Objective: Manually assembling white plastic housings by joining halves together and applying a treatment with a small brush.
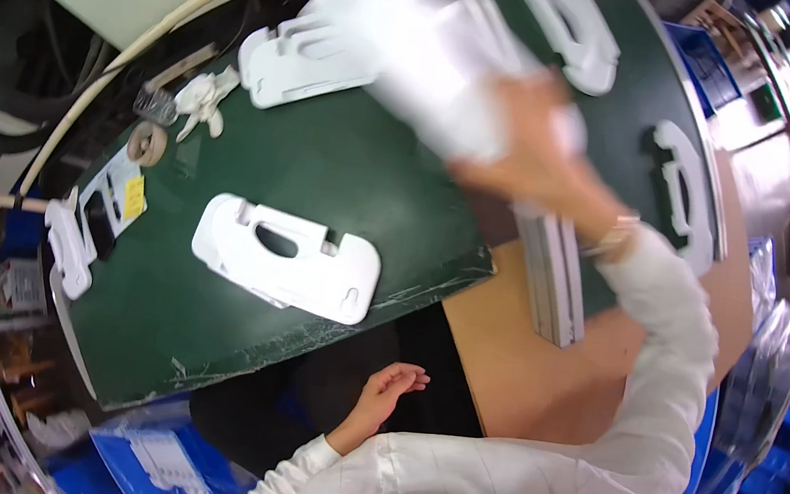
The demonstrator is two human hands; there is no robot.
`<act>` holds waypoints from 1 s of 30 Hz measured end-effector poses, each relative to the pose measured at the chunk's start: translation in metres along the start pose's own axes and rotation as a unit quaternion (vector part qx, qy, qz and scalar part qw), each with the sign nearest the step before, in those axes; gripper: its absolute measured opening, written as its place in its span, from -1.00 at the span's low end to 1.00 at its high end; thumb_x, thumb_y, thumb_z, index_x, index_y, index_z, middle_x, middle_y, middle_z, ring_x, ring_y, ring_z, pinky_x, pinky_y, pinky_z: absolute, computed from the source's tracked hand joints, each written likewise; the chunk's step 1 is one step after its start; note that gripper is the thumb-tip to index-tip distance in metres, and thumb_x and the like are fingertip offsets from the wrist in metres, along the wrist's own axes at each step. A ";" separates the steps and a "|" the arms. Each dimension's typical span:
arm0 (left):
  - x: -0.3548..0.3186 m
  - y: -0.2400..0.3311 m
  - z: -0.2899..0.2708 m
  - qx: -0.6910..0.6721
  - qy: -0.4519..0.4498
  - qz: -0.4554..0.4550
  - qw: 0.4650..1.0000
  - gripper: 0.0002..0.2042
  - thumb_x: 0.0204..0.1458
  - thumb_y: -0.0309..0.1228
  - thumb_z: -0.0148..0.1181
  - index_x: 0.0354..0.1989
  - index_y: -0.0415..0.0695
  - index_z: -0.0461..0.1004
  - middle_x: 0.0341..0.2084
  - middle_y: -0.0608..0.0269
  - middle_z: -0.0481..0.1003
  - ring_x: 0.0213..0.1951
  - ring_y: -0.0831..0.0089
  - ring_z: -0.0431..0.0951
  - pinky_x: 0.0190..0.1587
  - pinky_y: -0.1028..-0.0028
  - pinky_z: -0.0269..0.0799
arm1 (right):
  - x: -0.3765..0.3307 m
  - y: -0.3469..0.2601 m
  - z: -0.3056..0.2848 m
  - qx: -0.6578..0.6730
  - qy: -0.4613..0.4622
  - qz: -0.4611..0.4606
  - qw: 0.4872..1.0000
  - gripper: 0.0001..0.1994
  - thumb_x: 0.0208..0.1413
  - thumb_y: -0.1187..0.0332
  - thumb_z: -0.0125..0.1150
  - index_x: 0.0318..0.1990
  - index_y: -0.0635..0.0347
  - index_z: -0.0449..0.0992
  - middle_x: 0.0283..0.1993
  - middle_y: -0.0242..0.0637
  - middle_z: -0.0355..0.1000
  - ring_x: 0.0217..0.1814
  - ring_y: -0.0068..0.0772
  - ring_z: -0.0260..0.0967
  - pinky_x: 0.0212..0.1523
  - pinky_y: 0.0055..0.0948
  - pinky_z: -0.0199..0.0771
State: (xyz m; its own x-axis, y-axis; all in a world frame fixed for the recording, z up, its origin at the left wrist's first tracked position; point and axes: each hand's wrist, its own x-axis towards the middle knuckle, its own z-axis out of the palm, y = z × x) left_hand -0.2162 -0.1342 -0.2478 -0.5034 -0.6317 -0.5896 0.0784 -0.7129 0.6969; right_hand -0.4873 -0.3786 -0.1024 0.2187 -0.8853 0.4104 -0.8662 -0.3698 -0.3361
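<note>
My right hand (538, 161) reaches far over the bench with its fingers closed on a white plastic part (423, 44). That part is smeared by motion, so its exact shape is hard to tell. My left hand (390, 393) hangs just off the bench's near edge; its fingers are stretched out and it holds nothing. The nearest thing to it on the green top is a white plastic part with an oval cutout (300, 279), lying flat. Behind the moving part lies another white plastic part with a cutout (289, 65).
The green bench (296, 157) carries further white parts at the far right (567, 29), right edge (689, 203) and left edge (70, 247). A tape roll (147, 143) and crumpled white glove (203, 102) lie at left. A metal rail (552, 279) stands beside brown board (520, 366).
</note>
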 end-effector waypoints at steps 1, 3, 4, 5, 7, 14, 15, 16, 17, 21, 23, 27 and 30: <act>-0.006 -0.002 0.003 -0.013 0.004 0.013 1.000 -0.74 0.25 -0.35 -0.05 -0.05 -0.27 0.43 -0.16 0.12 0.52 -0.09 0.40 0.52 0.04 0.44 0.40 | -0.004 -0.033 0.020 0.059 -0.099 -0.022 0.993 -0.10 -0.23 -0.10 0.34 0.17 0.39 0.17 0.07 0.12 0.22 0.23 0.12 0.11 0.35 0.15 -0.36; -0.016 -0.006 0.012 -0.013 -0.013 0.016 1.000 -0.75 0.25 -0.36 -0.04 -0.05 -0.27 0.43 -0.16 0.12 0.52 -0.09 0.40 0.52 0.04 0.45 0.39 | -0.013 -0.070 0.063 0.036 -0.204 -0.045 0.977 -0.27 -0.29 0.02 0.38 -0.03 0.40 0.31 -0.12 0.00 0.34 0.06 0.02 0.23 0.31 0.19 -0.27; -0.020 -0.007 0.015 -0.023 -0.009 0.020 0.999 -0.75 0.24 -0.37 -0.04 -0.06 -0.26 0.44 -0.16 0.12 0.52 -0.09 0.40 0.52 0.04 0.46 0.38 | -0.025 -0.074 0.093 -0.024 -0.190 -0.062 0.980 -0.34 -0.29 0.05 0.39 -0.10 0.37 0.33 -0.18 -0.05 0.35 0.01 -0.04 0.26 0.29 0.16 -0.20; -0.027 -0.003 0.019 -0.015 -0.008 0.011 1.000 -0.76 0.24 -0.38 -0.04 -0.06 -0.27 0.43 -0.15 0.09 0.52 -0.09 0.39 0.52 0.05 0.45 0.38 | -0.037 -0.071 0.119 -0.009 -0.172 -0.060 0.983 -0.34 -0.27 0.05 0.38 -0.10 0.39 0.33 -0.18 -0.03 0.34 0.03 -0.01 0.26 0.30 0.17 -0.19; -0.043 0.001 0.016 -0.014 -0.003 0.017 1.000 -0.76 0.24 -0.39 -0.05 -0.05 -0.27 0.43 -0.15 0.08 0.52 -0.09 0.38 0.52 0.05 0.44 0.38 | -0.043 -0.079 0.135 0.007 -0.218 -0.029 0.975 -0.29 -0.24 0.03 0.36 -0.05 0.47 0.31 -0.10 0.04 0.32 0.08 0.02 0.22 0.32 0.23 -0.22; -0.065 -0.005 -0.014 -0.071 0.066 0.045 0.994 -0.75 0.24 -0.39 -0.05 -0.06 -0.30 0.42 -0.17 0.03 0.52 -0.11 0.34 0.52 0.05 0.40 0.39 | -0.033 0.012 -0.051 -0.008 0.121 0.191 0.974 -0.60 -0.03 0.32 0.22 -0.01 0.30 0.45 -0.09 0.10 0.41 0.01 0.05 0.35 0.04 -0.14 0.34; -0.061 -0.005 -0.013 -0.065 0.056 0.041 0.995 -0.75 0.24 -0.38 -0.05 -0.06 -0.30 0.42 -0.17 0.04 0.52 -0.11 0.35 0.52 0.05 0.40 0.39 | -0.063 0.063 -0.071 -0.189 0.168 0.218 0.942 -0.64 0.01 0.33 0.19 -0.04 0.32 0.45 -0.13 0.09 0.41 0.00 0.06 0.34 0.01 -0.15 0.36; -0.058 -0.004 -0.012 -0.060 0.053 0.039 0.996 -0.74 0.24 -0.37 -0.05 -0.06 -0.30 0.42 -0.17 0.05 0.52 -0.11 0.35 0.52 0.05 0.40 0.39 | -0.096 0.109 -0.088 -0.330 0.126 0.292 0.889 -0.67 0.01 0.30 0.20 -0.10 0.30 0.47 -0.14 0.05 0.42 -0.01 0.05 0.36 0.00 -0.15 0.37; -0.054 -0.003 -0.011 -0.068 0.050 0.044 0.995 -0.74 0.24 -0.37 -0.05 -0.06 -0.30 0.42 -0.17 0.05 0.52 -0.11 0.35 0.52 0.05 0.40 0.39 | -0.129 0.147 -0.105 -0.363 0.075 0.399 0.839 -0.65 0.03 0.13 0.20 -0.23 0.27 0.49 -0.20 -0.09 0.44 -0.08 -0.08 0.40 -0.08 -0.20 0.42; -0.049 0.003 -0.023 -0.065 0.074 0.052 0.994 -0.74 0.24 -0.34 -0.03 -0.06 -0.27 0.43 -0.16 0.08 0.52 -0.11 0.38 0.53 0.05 0.41 0.39 | -0.183 0.211 -0.076 -0.460 0.019 0.382 0.801 -0.61 0.11 0.06 0.13 -0.10 0.21 0.45 -0.16 -0.16 0.45 -0.02 -0.16 0.41 -0.06 -0.12 0.40; -0.048 0.004 -0.021 -0.088 0.097 0.067 0.989 -0.74 0.24 -0.33 -0.02 -0.06 -0.26 0.44 -0.16 0.09 0.53 -0.11 0.39 0.53 0.04 0.40 0.40 | -0.200 0.279 -0.069 -0.490 0.103 0.277 0.820 -0.71 0.16 0.10 0.06 -0.10 0.04 0.47 -0.03 -0.17 0.46 -0.24 -0.14 0.45 -0.32 -0.16 0.43; -0.038 -0.010 -0.020 -0.062 0.014 0.082 0.995 -0.73 0.23 -0.32 -0.01 -0.07 -0.26 0.46 -0.19 0.12 0.53 -0.12 0.41 0.53 0.02 0.45 0.42 | -0.130 0.379 -0.094 -0.555 0.056 0.075 0.826 -0.69 0.23 0.31 -0.08 0.10 -0.15 0.42 0.26 -0.20 0.27 -0.49 -0.41 0.43 -0.54 -0.43 0.40; -0.029 -0.029 -0.019 -0.055 0.009 0.070 0.996 -0.75 0.23 -0.27 0.01 -0.13 -0.21 0.47 -0.25 0.21 0.53 -0.20 0.52 0.51 -0.09 0.53 0.41 | -0.015 0.397 -0.069 -0.390 0.091 0.186 0.897 -0.61 0.30 0.26 -0.16 0.24 0.05 0.27 0.24 -0.11 0.28 0.02 -0.24 0.40 -0.06 -0.33 0.42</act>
State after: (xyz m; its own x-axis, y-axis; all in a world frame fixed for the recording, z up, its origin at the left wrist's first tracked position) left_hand -0.1871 -0.1011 -0.2586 -0.4653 -0.7314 -0.4986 0.2411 -0.6466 0.7237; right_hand -0.8659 -0.4924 -0.1833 -0.1670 -0.8190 0.5489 -0.9305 0.3150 0.1870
